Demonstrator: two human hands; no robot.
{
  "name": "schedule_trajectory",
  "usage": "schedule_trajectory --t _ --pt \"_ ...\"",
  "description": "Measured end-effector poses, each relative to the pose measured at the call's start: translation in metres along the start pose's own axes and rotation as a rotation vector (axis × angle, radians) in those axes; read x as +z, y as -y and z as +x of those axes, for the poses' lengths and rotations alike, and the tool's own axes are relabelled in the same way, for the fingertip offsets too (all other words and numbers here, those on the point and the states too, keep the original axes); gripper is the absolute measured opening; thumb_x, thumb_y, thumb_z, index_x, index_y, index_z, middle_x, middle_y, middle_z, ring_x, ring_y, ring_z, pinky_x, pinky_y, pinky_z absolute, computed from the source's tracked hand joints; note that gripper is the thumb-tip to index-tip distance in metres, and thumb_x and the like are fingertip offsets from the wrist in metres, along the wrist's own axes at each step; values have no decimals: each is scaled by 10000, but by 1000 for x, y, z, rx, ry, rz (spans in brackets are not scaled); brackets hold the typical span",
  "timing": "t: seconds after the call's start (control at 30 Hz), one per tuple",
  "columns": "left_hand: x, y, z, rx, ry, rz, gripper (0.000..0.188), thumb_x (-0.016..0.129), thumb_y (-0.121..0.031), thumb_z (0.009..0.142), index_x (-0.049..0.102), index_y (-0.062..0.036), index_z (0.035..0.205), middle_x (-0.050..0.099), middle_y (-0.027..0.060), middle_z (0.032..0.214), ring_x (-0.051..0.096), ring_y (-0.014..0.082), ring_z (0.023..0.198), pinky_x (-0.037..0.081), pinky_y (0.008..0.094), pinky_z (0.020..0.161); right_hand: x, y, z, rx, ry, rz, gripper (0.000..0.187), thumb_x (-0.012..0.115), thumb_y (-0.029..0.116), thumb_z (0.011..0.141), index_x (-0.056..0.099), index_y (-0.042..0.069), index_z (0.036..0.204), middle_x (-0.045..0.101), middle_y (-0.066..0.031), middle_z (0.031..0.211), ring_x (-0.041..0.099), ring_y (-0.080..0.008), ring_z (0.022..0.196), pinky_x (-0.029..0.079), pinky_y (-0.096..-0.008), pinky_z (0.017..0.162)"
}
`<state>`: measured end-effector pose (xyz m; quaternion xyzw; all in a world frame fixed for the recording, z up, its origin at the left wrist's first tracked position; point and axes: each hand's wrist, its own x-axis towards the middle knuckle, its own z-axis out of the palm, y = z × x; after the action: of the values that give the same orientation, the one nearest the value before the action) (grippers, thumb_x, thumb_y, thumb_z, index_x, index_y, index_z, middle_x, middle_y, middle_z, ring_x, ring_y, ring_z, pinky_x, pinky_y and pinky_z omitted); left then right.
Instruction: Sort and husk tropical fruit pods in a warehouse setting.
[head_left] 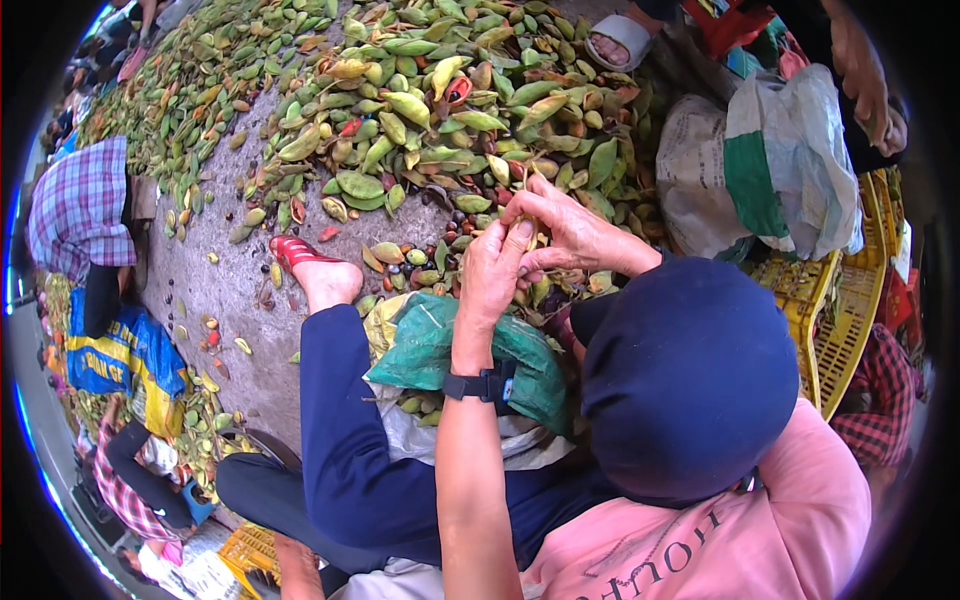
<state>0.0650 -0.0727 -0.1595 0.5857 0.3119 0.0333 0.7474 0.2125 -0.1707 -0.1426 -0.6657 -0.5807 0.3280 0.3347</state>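
Both my hands are together over a heap of green pods [440, 130]. My left hand [488, 268], with a black strap [478, 386] on its wrist, has its thumb and fingers closed on a small yellowish seed pod [541, 238]. From the right, my right hand [580, 232] pinches the same pod; the fingers hide most of it. A dark blue cap [690, 385] covers part of the right forearm. Below the hands lies an opened green and white woven sack [450, 345] with several pods showing inside. Some split pods [458, 90] in the heap show red insides and dark seeds.
Yellow plastic crates [845, 300] and a stuffed white and green sack [790, 160] stand at the right. A stretched leg with a red sandal [290, 252] rests on the grey floor [235, 300]. Other people sit around at the left, near a blue and yellow sack [120, 350].
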Motion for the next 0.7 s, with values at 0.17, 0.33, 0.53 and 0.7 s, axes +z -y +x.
schedule_trajectory --t 0.17,0.33,0.53,0.7 --pt "10 2 -8 80 -136 395 431 515 -401 971 625 16 983 640 167 692 631 310 603 456 402 532 15 -2 -17 36 -42 329 484 783 240 784 537 64 1162 526 -83 1041 492 -197 970 420 -354 849" --pt "8 20 -7 104 -105 635 444 472 -413 968 627 3 949 636 257 794 616 437 765 444 502 667 22 1 -28 378 -4 496 407 693 103 780 542 64 1156 545 -75 928 477 -175 841 408 -324 721" --pt "0 34 -7 53 -74 610 450 645 -421 875 545 -5 738 549 134 650 534 253 603 413 402 580 46 -13 -37 282 -47 41 421 711 86 710 574 80 1108 527 -151 943 503 -328 976 426 -414 852" --pt "7 34 -9 174 -131 679 469 602 -441 891 549 -2 734 576 173 652 555 326 607 418 434 591 36 -9 -34 249 -25 112 417 714 77 712 572 75 1104 512 -139 934 501 -306 965 426 -404 843"
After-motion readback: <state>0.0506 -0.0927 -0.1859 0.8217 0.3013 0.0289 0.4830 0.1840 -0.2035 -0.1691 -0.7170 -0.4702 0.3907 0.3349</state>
